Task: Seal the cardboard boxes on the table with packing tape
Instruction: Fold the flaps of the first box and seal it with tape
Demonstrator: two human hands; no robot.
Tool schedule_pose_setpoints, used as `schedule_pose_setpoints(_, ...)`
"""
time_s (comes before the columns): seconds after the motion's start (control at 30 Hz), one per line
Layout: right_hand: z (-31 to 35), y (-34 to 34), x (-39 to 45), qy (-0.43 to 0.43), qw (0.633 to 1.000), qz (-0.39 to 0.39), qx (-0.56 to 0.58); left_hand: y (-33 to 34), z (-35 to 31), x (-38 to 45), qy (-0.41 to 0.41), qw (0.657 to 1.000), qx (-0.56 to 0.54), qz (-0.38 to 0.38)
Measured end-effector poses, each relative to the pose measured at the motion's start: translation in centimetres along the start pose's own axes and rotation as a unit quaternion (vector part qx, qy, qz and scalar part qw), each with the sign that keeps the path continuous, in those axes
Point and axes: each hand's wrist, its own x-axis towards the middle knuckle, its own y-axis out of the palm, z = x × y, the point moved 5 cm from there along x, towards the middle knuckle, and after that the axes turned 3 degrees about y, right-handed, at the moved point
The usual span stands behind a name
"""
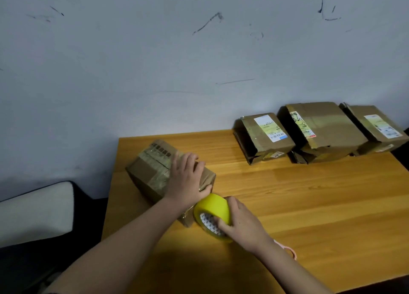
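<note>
Wooden table (287, 194), right hand (243, 223) gripping tape roll (213, 209)

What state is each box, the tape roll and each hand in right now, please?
Near box: flaps closed, left hand presses on top.
Tape roll: on edge against near box, gripped by right hand.
Three far boxes: by wall, near ends gaping.

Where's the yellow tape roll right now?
The yellow tape roll sits near the table's front, gripped by the right hand, against the near end of the cardboard box.
</note>
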Motion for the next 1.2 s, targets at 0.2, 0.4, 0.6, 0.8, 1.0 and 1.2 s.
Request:
schedule_pose_setpoints(0.2, -0.1, 1.0, -0.7, 0.040, 0.996, -0.028, 0.069, 1.5, -1.4, -1.4, -0.123, 0.991, -0.031, 0.043)
schedule_pose_setpoints(0.4, 0.7, 2.1, -0.4, 0.048, 0.984, 0.006, 0.170, 2.5, 0.6, -0.9, 0.011, 0.996, -0.005, 0.094)
schedule_pose_setpoints(0.6, 0.0, 4.3, -0.5, 0.101, 0.944, 0.038, 0.313, 2.6, 1.9, -1.1, 0.094, 0.989, -0.022, 0.111)
schedule_pose_setpoints(0.8, -0.2, 4.7, -0.6, 0.121, 0.942, 0.035, 0.312, 2.4, 2.1, -1.1, 0.116, 0.987, -0.020, 0.110)
schedule_pose_setpoints(1.0, 0.3, 5.3, -1.0, 0.150, 0.961, 0.011, 0.234, 2.6, 2.2, -1.1, 0.116, 0.987, -0.013, 0.107)
schedule_pose_setpoints(1.2, 1.2, 5.6, 0.0, 0.164, 0.967, -0.004, 0.194, 2.7, 2.4, -1.3, 0.129, 0.986, -0.007, 0.103)
